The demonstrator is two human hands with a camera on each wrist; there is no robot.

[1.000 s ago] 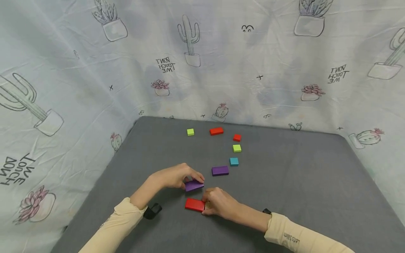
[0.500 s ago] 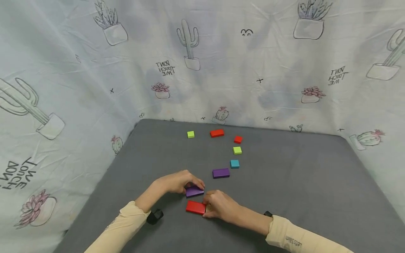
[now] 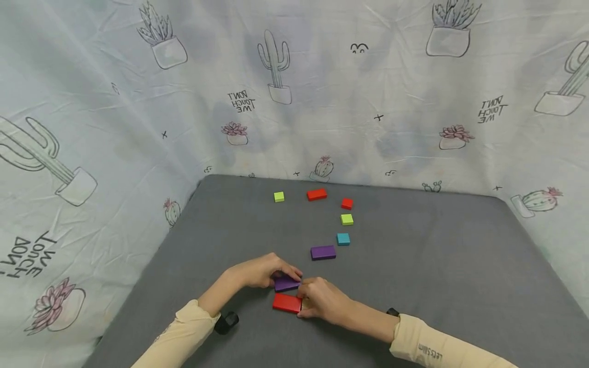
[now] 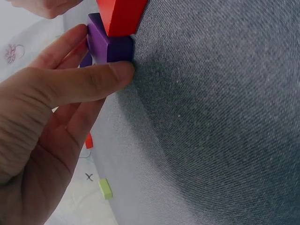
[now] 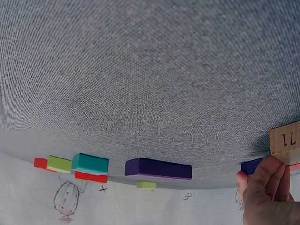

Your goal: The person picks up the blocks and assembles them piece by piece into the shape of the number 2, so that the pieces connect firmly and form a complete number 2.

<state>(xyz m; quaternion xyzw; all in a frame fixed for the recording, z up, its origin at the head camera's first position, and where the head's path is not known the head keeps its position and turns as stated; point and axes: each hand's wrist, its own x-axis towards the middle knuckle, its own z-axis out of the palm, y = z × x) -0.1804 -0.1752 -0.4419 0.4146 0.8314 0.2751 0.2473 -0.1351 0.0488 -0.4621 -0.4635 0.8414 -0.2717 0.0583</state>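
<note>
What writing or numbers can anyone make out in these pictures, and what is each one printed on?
"DON'T TOUCH ME", mirrored, printed several times on the cactus-patterned cloth backdrop.
"IL" or "11", I cannot tell which, on the wooden face of a block held by the right hand.
Small lettering on the right sleeve: too small to read.
The coloured blocks on the grey table show no writing.

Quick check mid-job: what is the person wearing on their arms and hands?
Both hands, left hand and right hand, are bare. Each arm wears a cream long sleeve; the right sleeve carries small dark lettering. A black strap-mounted device sits at the left wrist, a black band at the right.
</note>
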